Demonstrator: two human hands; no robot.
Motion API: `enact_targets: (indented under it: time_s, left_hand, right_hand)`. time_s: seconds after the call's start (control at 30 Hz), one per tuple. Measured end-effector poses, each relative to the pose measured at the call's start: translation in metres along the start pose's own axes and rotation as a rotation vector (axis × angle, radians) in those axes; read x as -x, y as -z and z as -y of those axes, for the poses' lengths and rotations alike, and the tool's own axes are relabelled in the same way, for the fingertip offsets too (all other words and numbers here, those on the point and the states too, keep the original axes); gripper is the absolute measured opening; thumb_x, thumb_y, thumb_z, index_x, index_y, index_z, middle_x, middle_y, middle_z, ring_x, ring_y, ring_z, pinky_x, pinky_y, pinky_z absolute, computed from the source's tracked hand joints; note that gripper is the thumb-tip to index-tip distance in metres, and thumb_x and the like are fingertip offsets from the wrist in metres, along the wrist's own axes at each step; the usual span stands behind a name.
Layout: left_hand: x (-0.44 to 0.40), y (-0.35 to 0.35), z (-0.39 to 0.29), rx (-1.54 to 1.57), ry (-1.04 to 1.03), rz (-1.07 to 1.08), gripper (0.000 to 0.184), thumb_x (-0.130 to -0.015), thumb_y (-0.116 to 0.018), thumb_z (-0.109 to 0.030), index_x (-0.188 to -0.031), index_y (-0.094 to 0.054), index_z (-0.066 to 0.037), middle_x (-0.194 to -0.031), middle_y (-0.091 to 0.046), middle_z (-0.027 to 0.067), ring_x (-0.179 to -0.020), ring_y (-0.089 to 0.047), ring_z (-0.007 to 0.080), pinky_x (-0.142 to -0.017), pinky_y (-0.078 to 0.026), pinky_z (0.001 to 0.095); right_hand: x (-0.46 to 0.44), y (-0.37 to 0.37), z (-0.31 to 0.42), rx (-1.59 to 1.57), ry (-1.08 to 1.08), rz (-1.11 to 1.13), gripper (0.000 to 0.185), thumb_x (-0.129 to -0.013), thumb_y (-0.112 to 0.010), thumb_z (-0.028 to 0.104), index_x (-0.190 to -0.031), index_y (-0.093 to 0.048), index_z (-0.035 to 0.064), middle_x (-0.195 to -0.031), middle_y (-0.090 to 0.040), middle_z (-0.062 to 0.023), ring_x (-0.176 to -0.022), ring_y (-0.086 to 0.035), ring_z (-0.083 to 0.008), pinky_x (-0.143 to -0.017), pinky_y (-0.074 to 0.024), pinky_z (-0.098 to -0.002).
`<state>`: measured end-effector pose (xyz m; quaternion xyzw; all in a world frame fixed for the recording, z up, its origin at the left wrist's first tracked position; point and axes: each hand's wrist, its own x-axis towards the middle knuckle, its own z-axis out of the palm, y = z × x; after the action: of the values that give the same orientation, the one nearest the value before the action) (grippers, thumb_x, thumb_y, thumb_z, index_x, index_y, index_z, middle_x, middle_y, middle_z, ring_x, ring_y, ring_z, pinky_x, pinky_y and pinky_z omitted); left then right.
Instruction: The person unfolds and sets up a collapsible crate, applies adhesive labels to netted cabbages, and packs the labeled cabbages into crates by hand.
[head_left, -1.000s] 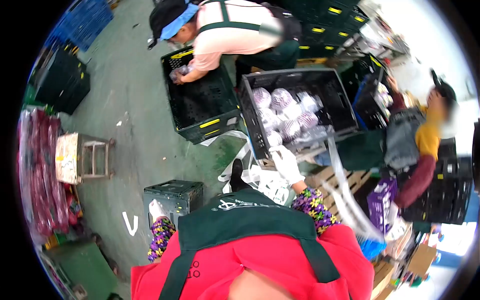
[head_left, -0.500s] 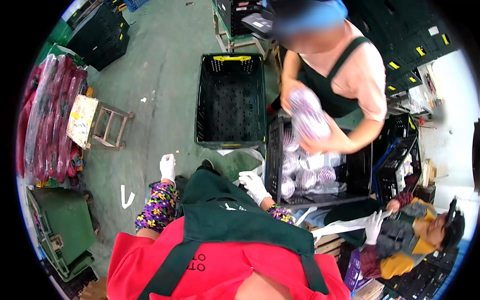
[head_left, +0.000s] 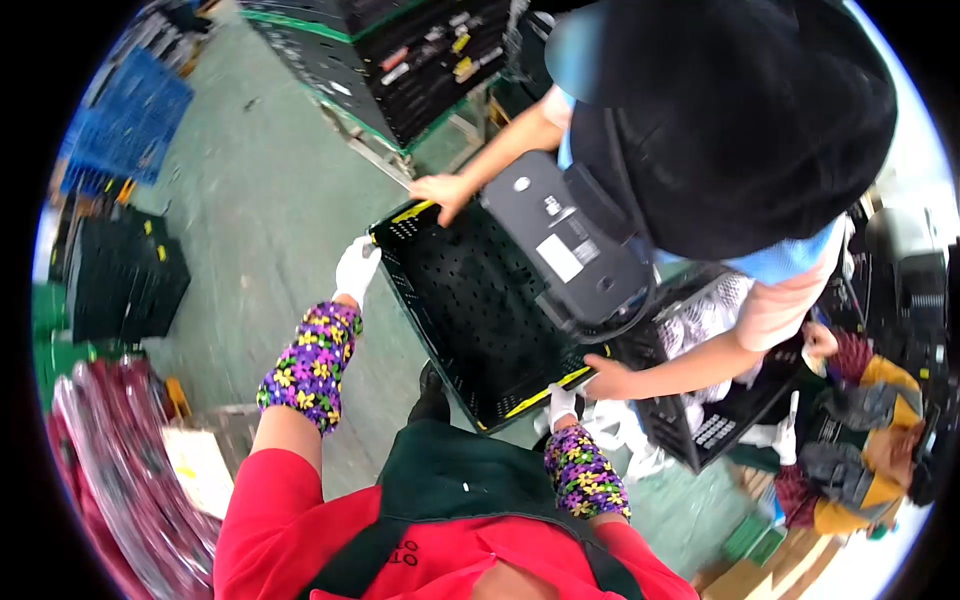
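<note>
An empty dark crate point(head_left: 470, 300) with yellow handle strips lies in front of me. My left hand point(head_left: 357, 270), in a white glove, is closed on its left rim near the far corner. At the near right corner my right hand point(head_left: 563, 405), also gloved in white, grips the rim beside a yellow strip. A co-worker in a black cap point(head_left: 740, 120) leans over from the right, with one bare hand point(head_left: 445, 195) at the far edge and the other point(head_left: 612, 380) at the near right corner. A black device hides part of the crate.
A black crate with net-wrapped items point(head_left: 700, 320) stands to the right. Stacked dark crates point(head_left: 400, 70) are at the back. Wrapped maroon bundles point(head_left: 140, 470) lie at the left, below more dark crates point(head_left: 125, 275). Another co-worker point(head_left: 860, 440) is at the far right.
Both my hands have moved onto the empty crate, which now sits closer and tilted in view. The co-worker has let go of the net-wrapped items and reached to the same crate.
</note>
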<state>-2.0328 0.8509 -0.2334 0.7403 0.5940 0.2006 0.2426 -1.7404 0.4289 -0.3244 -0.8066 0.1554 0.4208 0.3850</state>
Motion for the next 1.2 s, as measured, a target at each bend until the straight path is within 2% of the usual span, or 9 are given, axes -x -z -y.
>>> enact_targets:
  time_s: [0.13,0.2,0.33,0.43,0.5,0.57,0.7,0.83,1.2]
  left_hand:
    - [-0.069,-0.044,-0.013,-0.115,-0.035,0.210,0.038,-0.081,-0.063,-0.032,-0.114,-0.058,-0.012,-0.101,-0.064,0.0156,-0.094,-0.061,0.0329,-0.082,-0.049,0.0411]
    - [-0.066,-0.081,0.022,-0.220,-0.156,0.243,0.035,-0.081,-0.062,-0.030,-0.109,-0.059,-0.009,-0.098,-0.065,0.0170,-0.092,-0.062,0.0347,-0.080,-0.049,0.0420]
    - [-0.041,-0.072,0.002,-0.302,-0.406,0.087,0.030,-0.078,-0.063,-0.029,-0.094,-0.063,-0.004,-0.088,-0.067,0.0192,-0.081,-0.065,0.0381,-0.072,-0.051,0.0431]
    - [-0.019,-0.016,-0.078,-0.210,-0.138,0.166,0.029,-0.083,-0.061,-0.030,-0.094,-0.066,-0.003,-0.087,-0.066,0.0212,-0.086,-0.064,0.0372,-0.077,-0.051,0.0415]
    - [-0.025,-0.032,-0.025,0.203,-0.196,0.104,0.033,-0.086,-0.062,-0.022,-0.109,-0.062,0.001,-0.105,-0.065,0.0190,-0.098,-0.063,0.0314,-0.088,-0.048,0.0373]
    - [-0.007,-0.018,-0.012,0.011,-0.196,0.142,0.039,-0.087,-0.062,-0.019,-0.119,-0.055,0.003,-0.118,-0.059,0.0199,-0.110,-0.057,0.0313,-0.096,-0.042,0.0366]
    - [0.029,0.001,0.091,-0.075,0.052,0.217,0.033,-0.085,-0.061,-0.018,-0.110,-0.059,0.002,-0.106,-0.065,0.0177,-0.098,-0.062,0.0291,-0.090,-0.046,0.0366]
    - [0.052,0.024,0.171,-0.137,0.411,0.319,0.032,-0.082,-0.064,-0.024,-0.107,-0.059,-0.005,-0.101,-0.065,0.0145,-0.091,-0.061,0.0262,-0.085,-0.047,0.0368]
    - [0.096,0.153,0.157,0.080,0.360,0.174,0.035,-0.084,-0.060,-0.022,-0.112,-0.056,-0.002,-0.109,-0.062,0.0144,-0.097,-0.058,0.0247,-0.088,-0.045,0.0376]
  right_hand:
    - [-0.001,-0.029,-0.009,-0.532,-0.188,-0.284,0.023,-0.081,-0.064,0.004,-0.102,-0.057,0.0079,-0.080,-0.057,-0.0068,-0.067,-0.056,-0.0195,-0.056,-0.0460,-0.0316]
    - [-0.034,-0.004,-0.063,-0.215,0.259,-0.208,0.032,-0.078,-0.063,-0.003,-0.107,-0.063,0.0128,-0.089,-0.057,-0.0046,-0.072,-0.053,-0.0143,-0.061,-0.0469,-0.0302]
    - [0.037,0.026,-0.025,0.227,0.017,-0.216,0.039,-0.084,-0.061,0.009,-0.120,-0.056,-0.0042,-0.111,-0.062,-0.0110,-0.096,-0.059,-0.0209,-0.082,-0.0473,-0.0299]
    - [0.077,0.032,-0.048,-0.109,0.221,-0.154,0.032,-0.086,-0.059,0.011,-0.117,-0.058,0.0005,-0.103,-0.065,-0.0112,-0.095,-0.060,-0.0174,-0.084,-0.0465,-0.0285]
    - [0.126,0.049,-0.046,-0.130,0.251,-0.138,0.024,-0.087,-0.058,0.011,-0.110,-0.061,0.0029,-0.099,-0.066,-0.0109,-0.090,-0.061,-0.0159,-0.084,-0.0465,-0.0271]
    - [0.148,0.061,-0.076,-0.195,0.194,-0.183,0.023,-0.088,-0.058,0.013,-0.108,-0.062,0.0027,-0.098,-0.067,-0.0106,-0.089,-0.061,-0.0160,-0.083,-0.0466,-0.0275]
    - [0.178,0.065,-0.197,-0.251,0.024,-0.219,0.023,-0.091,-0.058,0.023,-0.101,-0.063,0.0026,-0.077,-0.060,-0.0002,-0.067,-0.053,-0.0093,-0.061,-0.0441,-0.0253]
    - [0.229,0.057,-0.320,-0.251,-0.049,-0.343,0.023,-0.089,-0.058,0.022,-0.097,-0.065,0.0018,-0.075,-0.062,-0.0027,-0.065,-0.055,-0.0112,-0.060,-0.0451,-0.0258]
    - [0.308,0.035,-0.327,-0.474,-0.091,-0.215,0.012,-0.087,-0.059,0.013,-0.092,-0.064,0.0040,-0.073,-0.061,-0.0029,-0.060,-0.057,-0.0113,-0.055,-0.0479,-0.0269]
